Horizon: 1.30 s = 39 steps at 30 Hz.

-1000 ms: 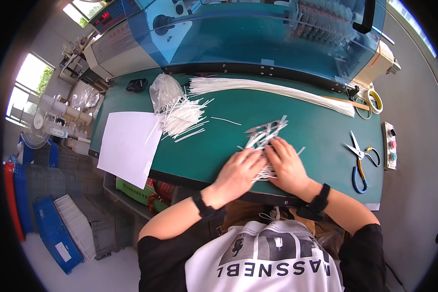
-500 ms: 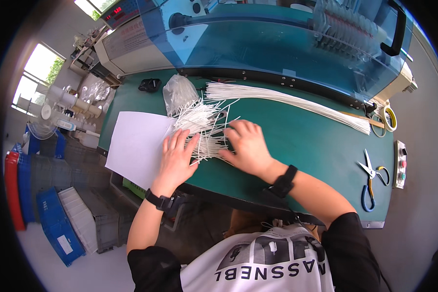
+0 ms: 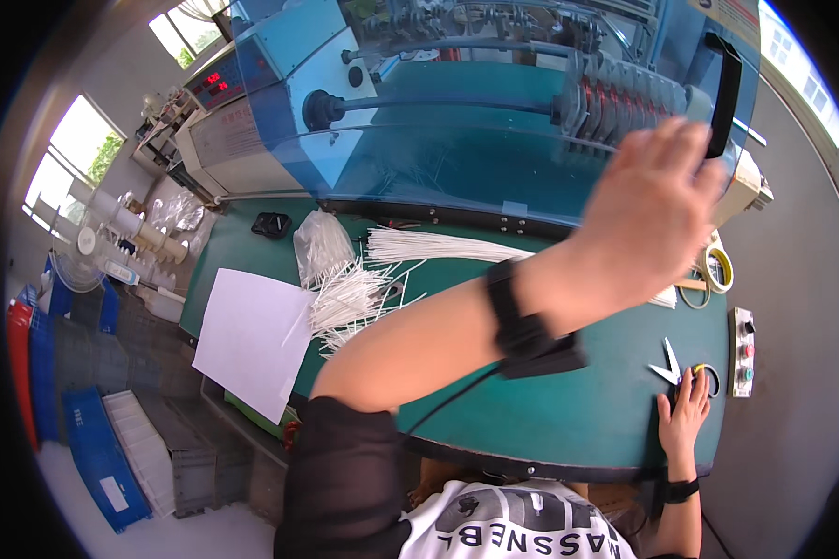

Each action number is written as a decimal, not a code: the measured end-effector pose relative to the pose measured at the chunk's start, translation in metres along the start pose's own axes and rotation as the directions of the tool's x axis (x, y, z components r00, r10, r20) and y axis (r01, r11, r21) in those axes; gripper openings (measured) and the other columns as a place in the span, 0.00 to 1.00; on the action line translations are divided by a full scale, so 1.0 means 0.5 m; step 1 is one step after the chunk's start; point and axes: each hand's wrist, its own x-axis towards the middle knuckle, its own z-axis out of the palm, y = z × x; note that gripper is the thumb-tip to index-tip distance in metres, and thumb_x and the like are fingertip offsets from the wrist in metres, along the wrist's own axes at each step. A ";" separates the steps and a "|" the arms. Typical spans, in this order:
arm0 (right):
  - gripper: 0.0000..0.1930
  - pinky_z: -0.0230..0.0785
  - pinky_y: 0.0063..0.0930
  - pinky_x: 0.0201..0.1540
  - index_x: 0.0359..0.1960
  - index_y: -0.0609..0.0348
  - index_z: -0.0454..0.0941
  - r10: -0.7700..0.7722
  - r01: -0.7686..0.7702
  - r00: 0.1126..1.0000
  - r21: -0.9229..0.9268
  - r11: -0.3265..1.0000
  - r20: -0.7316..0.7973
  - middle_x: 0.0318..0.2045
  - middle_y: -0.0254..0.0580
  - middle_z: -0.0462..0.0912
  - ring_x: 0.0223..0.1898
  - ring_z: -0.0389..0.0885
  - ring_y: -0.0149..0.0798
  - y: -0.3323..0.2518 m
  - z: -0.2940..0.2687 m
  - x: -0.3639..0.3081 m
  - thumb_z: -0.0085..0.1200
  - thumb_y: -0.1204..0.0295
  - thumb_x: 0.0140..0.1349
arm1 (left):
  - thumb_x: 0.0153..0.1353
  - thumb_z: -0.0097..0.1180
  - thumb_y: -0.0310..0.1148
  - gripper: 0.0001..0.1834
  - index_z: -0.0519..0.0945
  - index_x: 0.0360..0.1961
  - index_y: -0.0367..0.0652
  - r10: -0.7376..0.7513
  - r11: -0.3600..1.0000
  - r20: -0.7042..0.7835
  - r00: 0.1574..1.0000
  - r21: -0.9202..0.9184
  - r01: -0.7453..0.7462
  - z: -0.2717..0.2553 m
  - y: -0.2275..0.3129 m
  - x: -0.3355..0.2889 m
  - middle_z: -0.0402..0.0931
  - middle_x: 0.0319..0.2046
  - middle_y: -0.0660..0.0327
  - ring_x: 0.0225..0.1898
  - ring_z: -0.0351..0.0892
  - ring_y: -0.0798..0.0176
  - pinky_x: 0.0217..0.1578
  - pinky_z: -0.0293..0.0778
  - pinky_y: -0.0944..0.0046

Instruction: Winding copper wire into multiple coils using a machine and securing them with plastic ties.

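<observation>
My left arm reaches across the table, and my left hand (image 3: 648, 210) is raised at the machine's clear blue cover (image 3: 466, 177). Its fingers are stretched out and slightly blurred, beside the lower end of the cover's black handle (image 3: 725, 98); no grip on it shows. At the right, my right hand (image 3: 685, 415) lies over the handles of the scissors (image 3: 667, 365), fingers closed on them, blades spread. A heap of short white tubes (image 3: 345, 300) lies by a clear plastic bag (image 3: 322, 244). My left forearm covers part of the heap and of the long white tube bundle (image 3: 429, 245).
White paper (image 3: 252, 340) lies at the table's left. A small black object (image 3: 270, 224) sits behind it. A yellow tape roll (image 3: 719, 268) is at the right, above a button box (image 3: 742, 352). Blue bins (image 3: 103, 461) stand on the floor at left.
Both hands have left the short white tubes. My left hand has swung up and right to the cover handle; my right hand has moved right onto the scissors. The view has shifted.
</observation>
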 end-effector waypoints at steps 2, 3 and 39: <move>0.33 0.42 0.51 0.64 0.65 0.57 0.57 -0.005 0.006 1.000 -0.014 1.000 0.020 0.66 0.55 0.52 0.68 0.48 0.55 -0.016 -0.002 -0.003 0.52 0.61 0.58 | 0.54 0.55 0.36 0.22 0.74 0.51 0.39 0.157 0.969 -0.192 0.969 0.222 -0.114 0.102 -0.005 0.083 0.63 0.58 0.47 0.63 0.55 0.43 0.61 0.49 0.39; 0.33 0.43 0.49 0.64 0.66 0.56 0.55 0.018 -0.016 0.999 -0.047 0.999 0.039 0.66 0.54 0.52 0.68 0.48 0.54 -0.024 -0.003 0.002 0.51 0.61 0.59 | 0.56 0.52 0.36 0.22 0.74 0.52 0.39 0.167 0.911 -0.164 0.972 0.402 -0.089 0.145 -0.033 0.111 0.61 0.60 0.47 0.64 0.53 0.42 0.61 0.46 0.36; 0.35 0.64 0.31 0.31 0.52 0.57 0.70 -0.166 0.042 0.879 0.275 0.961 0.447 0.26 0.46 0.72 0.29 0.72 0.43 0.013 -0.212 0.105 0.48 0.87 0.34 | 0.54 0.58 0.33 0.17 0.79 0.43 0.36 -0.588 0.803 -0.269 0.763 -0.080 0.590 -0.222 -0.445 0.038 0.81 0.30 0.55 0.30 0.79 0.68 0.32 0.73 0.69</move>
